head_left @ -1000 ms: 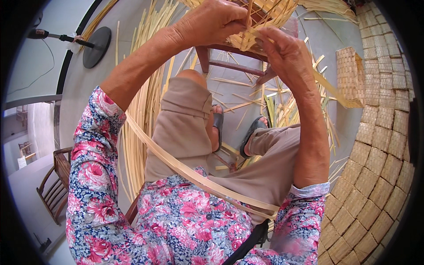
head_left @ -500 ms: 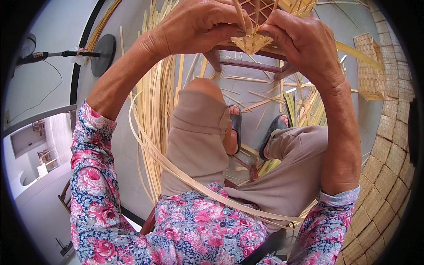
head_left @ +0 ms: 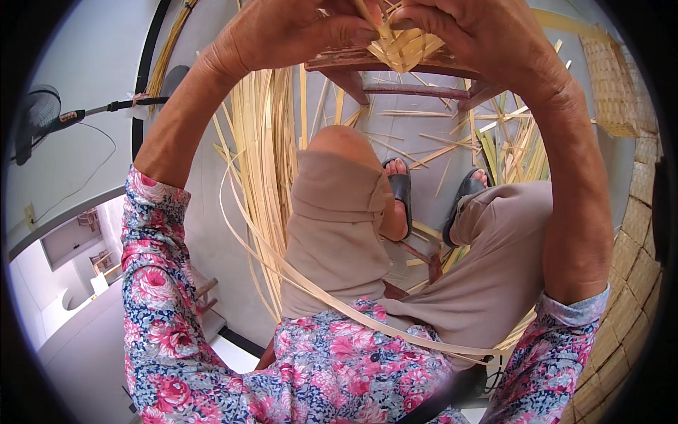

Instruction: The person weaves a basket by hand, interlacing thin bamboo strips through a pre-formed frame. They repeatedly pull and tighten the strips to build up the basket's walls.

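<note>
Loose bamboo strips (head_left: 265, 141) lie in a long bundle below the left hand; wooden stool (head_left: 417, 90) under both hands; woven bamboo box (head_left: 609, 85), seemingly complete, right of the right hand. Left hand (head_left: 304, 32) and right hand (head_left: 477, 32) pinch the woven bamboo piece (head_left: 404, 51) between them: pointed corner interlaced, a strip end sticking up looks unwoven, remainder hidden.

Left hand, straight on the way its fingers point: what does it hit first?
The left hand would first meet the pale woven piece, then probably the right hand facing it; depth there is hard to judge.
</note>
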`<act>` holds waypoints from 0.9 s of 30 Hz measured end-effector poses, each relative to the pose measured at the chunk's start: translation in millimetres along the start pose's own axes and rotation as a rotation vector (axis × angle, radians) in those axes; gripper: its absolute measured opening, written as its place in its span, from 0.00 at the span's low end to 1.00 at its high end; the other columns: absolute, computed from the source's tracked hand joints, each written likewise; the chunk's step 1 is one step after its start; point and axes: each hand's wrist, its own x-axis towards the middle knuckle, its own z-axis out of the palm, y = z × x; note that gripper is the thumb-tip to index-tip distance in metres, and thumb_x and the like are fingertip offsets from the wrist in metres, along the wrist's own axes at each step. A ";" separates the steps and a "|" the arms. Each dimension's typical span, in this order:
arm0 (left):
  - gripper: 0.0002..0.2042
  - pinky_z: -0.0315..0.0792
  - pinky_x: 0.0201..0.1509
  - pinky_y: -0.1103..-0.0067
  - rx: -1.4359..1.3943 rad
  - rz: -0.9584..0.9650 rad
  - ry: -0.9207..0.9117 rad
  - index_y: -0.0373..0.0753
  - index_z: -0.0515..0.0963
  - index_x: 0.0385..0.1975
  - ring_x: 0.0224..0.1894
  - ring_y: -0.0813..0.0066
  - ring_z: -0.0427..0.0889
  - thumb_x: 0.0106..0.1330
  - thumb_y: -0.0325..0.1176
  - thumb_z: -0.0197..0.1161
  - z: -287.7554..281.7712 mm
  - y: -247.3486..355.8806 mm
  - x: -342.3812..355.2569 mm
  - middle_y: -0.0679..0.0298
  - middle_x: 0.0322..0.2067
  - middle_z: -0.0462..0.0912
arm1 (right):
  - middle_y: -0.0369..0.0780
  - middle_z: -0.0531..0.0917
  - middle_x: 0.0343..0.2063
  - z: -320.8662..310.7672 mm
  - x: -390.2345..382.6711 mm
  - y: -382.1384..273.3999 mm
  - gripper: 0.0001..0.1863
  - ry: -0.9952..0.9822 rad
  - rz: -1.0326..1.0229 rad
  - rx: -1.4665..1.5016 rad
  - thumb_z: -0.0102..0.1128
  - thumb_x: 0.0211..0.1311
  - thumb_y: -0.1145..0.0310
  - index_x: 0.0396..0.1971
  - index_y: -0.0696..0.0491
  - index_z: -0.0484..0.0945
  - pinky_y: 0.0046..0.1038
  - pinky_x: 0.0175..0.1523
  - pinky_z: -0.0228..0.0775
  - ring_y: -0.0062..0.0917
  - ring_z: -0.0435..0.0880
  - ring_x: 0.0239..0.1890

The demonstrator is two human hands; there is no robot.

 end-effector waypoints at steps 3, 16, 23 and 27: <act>0.13 0.73 0.35 0.76 -0.002 -0.027 -0.046 0.41 0.74 0.39 0.32 0.72 0.80 0.64 0.36 0.72 -3.5 0.9 5.4 0.64 0.34 0.78 | 0.44 0.80 0.19 6.6 -0.3 3.0 0.12 0.032 -0.033 0.026 0.64 0.63 0.59 0.25 0.50 0.79 0.42 0.31 0.72 0.44 0.83 0.26; 0.07 0.80 0.43 0.82 0.020 -0.369 0.274 0.34 0.86 0.39 0.36 0.80 0.85 0.63 0.27 0.73 13.5 -5.9 -21.8 0.64 0.38 0.88 | 0.39 0.84 0.27 17.7 18.2 9.9 0.09 0.100 0.093 -0.222 0.66 0.63 0.59 0.32 0.49 0.80 0.40 0.43 0.71 0.40 0.84 0.35; 0.04 0.77 0.38 0.83 -0.138 -0.556 0.529 0.33 0.86 0.35 0.33 0.84 0.82 0.64 0.26 0.71 27.6 -25.5 -39.2 0.67 0.30 0.86 | 0.40 0.86 0.32 30.2 16.7 9.7 0.06 0.358 0.313 -0.081 0.65 0.62 0.70 0.39 0.51 0.84 0.34 0.48 0.73 0.34 0.85 0.40; 0.03 0.77 0.37 0.81 -0.103 -0.536 0.491 0.33 0.86 0.33 0.32 0.83 0.82 0.63 0.25 0.71 27.7 -41.3 -34.5 0.65 0.27 0.86 | 0.45 0.87 0.34 60.4 6.7 25.0 0.09 0.331 0.885 0.826 0.53 0.72 0.72 0.43 0.57 0.81 0.34 0.47 0.80 0.35 0.88 0.38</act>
